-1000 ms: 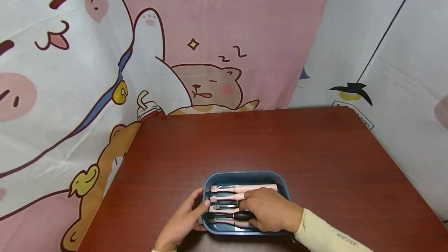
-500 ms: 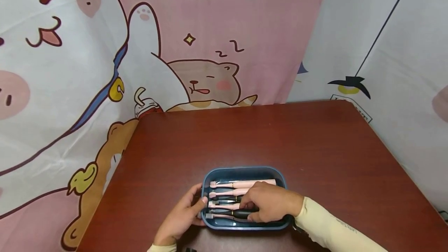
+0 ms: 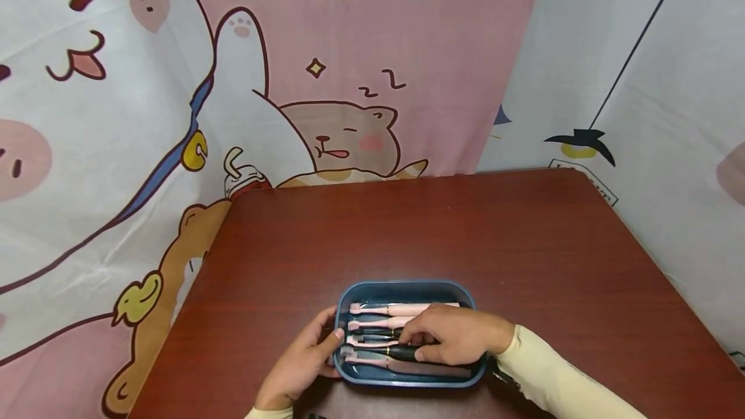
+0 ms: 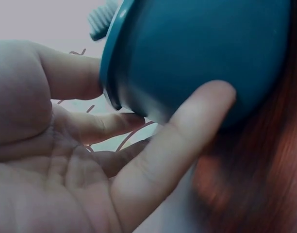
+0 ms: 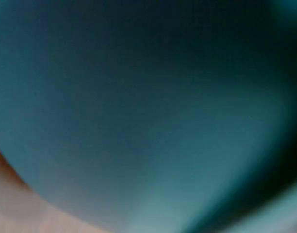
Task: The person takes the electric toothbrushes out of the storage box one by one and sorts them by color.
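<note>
A blue plastic box (image 3: 407,380) stands on the table, with several pink and black electric toothbrushes lying crosswise in it. My left hand (image 3: 302,361) grips the box's left end, thumb at the rim; in the left wrist view its fingers touch the outer wall. Inside the box, my right hand (image 3: 460,335) pinches the handle of a black electric toothbrush (image 3: 396,351). That brush's bristles (image 4: 102,19) show above the rim in the left wrist view. Nearest me lies a pink toothbrush (image 3: 419,367); another pink toothbrush (image 3: 407,309) lies along the far side. The right wrist view is blurred blue.
The box stands near the front of the reddish-brown wooden table (image 3: 407,231). A small dark object (image 3: 316,416) shows at the bottom edge of the head view. Printed cartoon cloth (image 3: 349,50) hangs behind and beside the table.
My right hand has raised the black toothbrush slightly and shifted it away from the nearest pink one, whose handle now shows in full. My left hand keeps its grip on the box.
</note>
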The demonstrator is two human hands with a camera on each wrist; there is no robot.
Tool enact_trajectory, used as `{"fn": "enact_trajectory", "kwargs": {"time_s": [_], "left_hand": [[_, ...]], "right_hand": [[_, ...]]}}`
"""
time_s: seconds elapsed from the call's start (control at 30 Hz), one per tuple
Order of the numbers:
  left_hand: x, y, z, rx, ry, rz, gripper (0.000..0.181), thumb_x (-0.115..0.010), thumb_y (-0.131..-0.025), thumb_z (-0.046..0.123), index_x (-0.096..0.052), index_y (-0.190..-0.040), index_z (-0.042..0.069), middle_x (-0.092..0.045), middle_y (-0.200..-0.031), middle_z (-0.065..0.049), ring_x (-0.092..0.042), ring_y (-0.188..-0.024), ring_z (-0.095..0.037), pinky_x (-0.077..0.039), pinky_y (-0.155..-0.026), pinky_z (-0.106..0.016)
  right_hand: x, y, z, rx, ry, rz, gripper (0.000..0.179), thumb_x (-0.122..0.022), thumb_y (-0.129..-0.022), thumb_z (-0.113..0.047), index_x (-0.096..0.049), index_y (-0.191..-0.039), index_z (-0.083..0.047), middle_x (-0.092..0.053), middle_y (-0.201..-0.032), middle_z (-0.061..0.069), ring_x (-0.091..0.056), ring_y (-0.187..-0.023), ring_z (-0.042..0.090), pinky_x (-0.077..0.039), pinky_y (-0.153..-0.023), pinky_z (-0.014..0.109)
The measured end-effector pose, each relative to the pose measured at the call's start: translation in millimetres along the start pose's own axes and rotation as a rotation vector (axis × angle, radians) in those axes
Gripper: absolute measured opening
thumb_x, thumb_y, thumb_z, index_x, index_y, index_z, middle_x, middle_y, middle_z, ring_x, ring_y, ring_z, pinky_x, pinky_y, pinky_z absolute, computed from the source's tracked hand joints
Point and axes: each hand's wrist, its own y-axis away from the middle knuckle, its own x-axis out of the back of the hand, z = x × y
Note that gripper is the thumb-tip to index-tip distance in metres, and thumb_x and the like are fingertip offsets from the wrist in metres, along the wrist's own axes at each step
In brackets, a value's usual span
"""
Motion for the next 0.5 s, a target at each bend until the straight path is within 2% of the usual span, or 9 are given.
{"fn": "enact_trajectory", "kwargs": {"time_s": [0.23, 0.5], "left_hand": [[0.5, 2.3, 1.3, -0.004, 0.008, 0.007, 0.049, -0.049, -0.105, 0.021, -0.033, -0.151, 0.013, -0.045, -0.136, -0.028, -0.069, -0.086, -0.036, -0.059, -0.064, -0.051], [-3.0, 3.2, -0.2, -0.018, 0.027, 0.003, 0.048, -0.045, -0.106, 0.016, -0.032, -0.151, 0.012, -0.043, -0.137, -0.031, -0.068, -0.089, -0.037, -0.059, -0.063, -0.052]], "right_hand": [[22, 13.3, -7, 0.009, -0.137, 0.044, 0.027, -0.057, -0.102, -0.020, -0.060, -0.128, -0.022, -0.066, -0.105, -0.013, -0.061, -0.092, -0.002, -0.053, -0.079, 0.021], [45, 14.8, -7, -0.021, -0.178, 0.115, 0.034, -0.056, -0.102, -0.027, -0.053, -0.136, -0.031, -0.064, -0.116, -0.014, -0.061, -0.101, 0.005, -0.052, -0.087, 0.026]]}}
